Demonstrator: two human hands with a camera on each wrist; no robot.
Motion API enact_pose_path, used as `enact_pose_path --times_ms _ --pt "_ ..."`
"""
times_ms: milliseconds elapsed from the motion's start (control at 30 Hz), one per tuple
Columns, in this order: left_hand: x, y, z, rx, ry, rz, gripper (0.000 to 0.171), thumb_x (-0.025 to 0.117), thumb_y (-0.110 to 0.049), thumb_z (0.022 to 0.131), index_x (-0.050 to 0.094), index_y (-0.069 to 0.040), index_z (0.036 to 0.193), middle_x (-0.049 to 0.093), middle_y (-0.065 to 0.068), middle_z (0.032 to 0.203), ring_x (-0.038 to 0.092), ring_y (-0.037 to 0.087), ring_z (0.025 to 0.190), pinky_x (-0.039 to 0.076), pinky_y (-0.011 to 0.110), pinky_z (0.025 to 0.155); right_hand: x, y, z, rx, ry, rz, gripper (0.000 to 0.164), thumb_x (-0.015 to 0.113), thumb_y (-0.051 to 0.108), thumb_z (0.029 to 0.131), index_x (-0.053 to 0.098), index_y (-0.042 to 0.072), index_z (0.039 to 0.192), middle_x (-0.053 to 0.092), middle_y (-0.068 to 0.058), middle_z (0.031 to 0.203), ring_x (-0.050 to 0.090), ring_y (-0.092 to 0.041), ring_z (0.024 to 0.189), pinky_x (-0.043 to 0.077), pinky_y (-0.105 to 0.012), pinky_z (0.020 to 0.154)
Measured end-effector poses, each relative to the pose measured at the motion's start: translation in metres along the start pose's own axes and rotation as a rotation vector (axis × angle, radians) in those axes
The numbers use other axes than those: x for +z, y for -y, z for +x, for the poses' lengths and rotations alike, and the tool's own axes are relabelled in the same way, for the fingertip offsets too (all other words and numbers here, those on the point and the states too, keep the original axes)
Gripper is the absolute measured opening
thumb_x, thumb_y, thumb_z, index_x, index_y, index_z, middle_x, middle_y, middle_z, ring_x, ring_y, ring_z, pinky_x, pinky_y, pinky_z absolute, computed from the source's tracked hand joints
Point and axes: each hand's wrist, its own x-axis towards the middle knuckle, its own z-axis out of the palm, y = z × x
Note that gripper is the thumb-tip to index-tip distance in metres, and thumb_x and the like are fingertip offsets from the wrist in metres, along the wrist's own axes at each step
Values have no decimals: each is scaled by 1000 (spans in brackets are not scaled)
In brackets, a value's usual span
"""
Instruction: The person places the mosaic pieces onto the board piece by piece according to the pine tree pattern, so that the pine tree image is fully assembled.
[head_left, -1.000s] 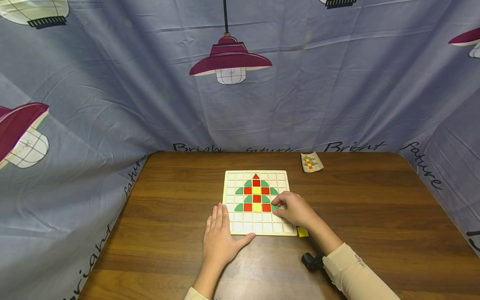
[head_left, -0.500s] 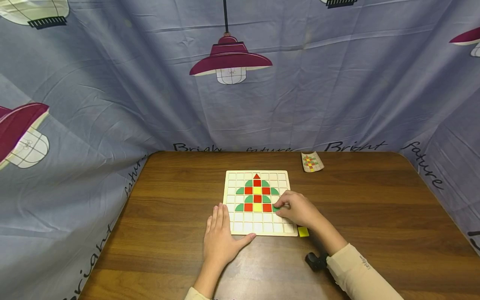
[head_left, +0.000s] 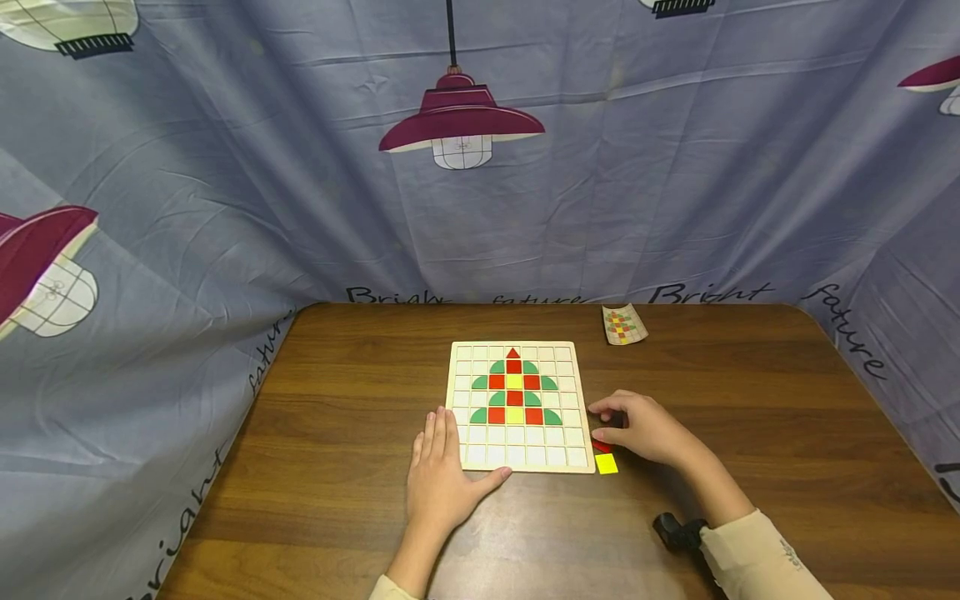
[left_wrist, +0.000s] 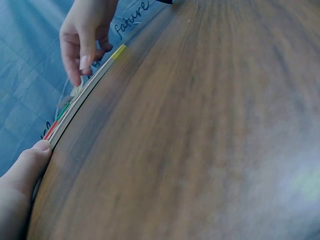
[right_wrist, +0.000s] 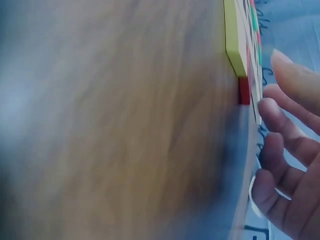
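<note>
A white gridded board point(head_left: 488, 456) lies on the table, with red, yellow and green pieces set in a tree shape. My left hand point(head_left: 438, 483) rests at its lower left corner, fingers straight along the left side and thumb point(left_wrist: 29, 165) at the near edge. Just right of the board hovers my right hand point(head_left: 641, 429), fingers bent loosely and thumb apart from them, with nothing between. Under its thumb a red piece point(head_left: 602, 447) shows in part. A yellow square point(head_left: 607, 464) lies beside it; in the right wrist view the yellow piece point(right_wrist: 233, 42) overlaps the red one point(right_wrist: 244, 91).
A small curled card point(head_left: 625, 325) with a similar tree pattern lies at the back right of the brown wooden table point(head_left: 360, 375). Behind the table hangs a blue-grey cloth point(head_left: 600, 208) printed with lamps and lettering. A black device point(head_left: 678, 532) sits at the right wrist.
My right hand has let go of the green piece at the tree's lower right and moved right, off the board. The red piece now shows beside the yellow square. My left hand stays put.
</note>
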Motion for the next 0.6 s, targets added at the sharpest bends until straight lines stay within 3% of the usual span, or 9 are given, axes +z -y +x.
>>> enact_pose_path --times_ms 300,600 --pt "-1 0 0 -4 3 -2 129 49 -93 68 22 -3 158 23 12 165 18 26 155 20 44 126 3 -9 -10 11 5 -5 29 87 29 75 67 16 91 57 4 86 52 -12 82 44 -22 69" --pt "-2 -1 -1 1 1 -12 129 49 -93 69 23 -3 157 23 12 165 18 26 155 20 44 126 6 -10 -11 7 -6 6 20 83 20 80 66 18 90 58 5 86 53 -11 83 46 -21 72"
